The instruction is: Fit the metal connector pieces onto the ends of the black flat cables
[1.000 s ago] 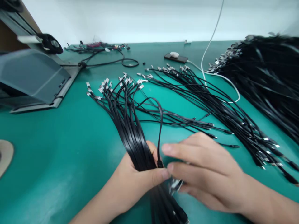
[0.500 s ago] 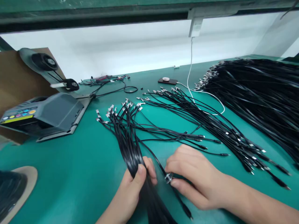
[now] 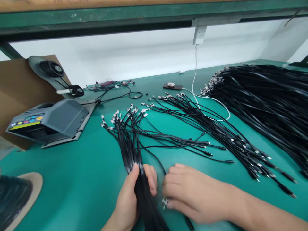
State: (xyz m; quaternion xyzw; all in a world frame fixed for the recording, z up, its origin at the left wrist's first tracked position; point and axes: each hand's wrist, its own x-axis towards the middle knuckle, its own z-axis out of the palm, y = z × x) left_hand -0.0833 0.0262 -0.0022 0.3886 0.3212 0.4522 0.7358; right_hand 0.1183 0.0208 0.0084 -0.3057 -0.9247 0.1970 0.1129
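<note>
A thick bundle of black cables with pale connector ends runs down the middle of the green table. My left hand is wrapped round this bundle, thumb across its front. To its right, my right hand is closed in a pinch by a small whitish metallic piece, blurred at its fingertips. One single black cable passes beneath the right hand, its dark plug showing below. Several loose cables lie just beyond my hands.
More cables lie to the right, with a large black cable pile behind. A grey machine stands left, above a wound roll. A phone with a white cord lies at the back.
My right hand has shifted slightly left and down with the whitish piece, its fingers more bunched. My left hand still grips the bundle. The whole view has shifted slightly downward.
</note>
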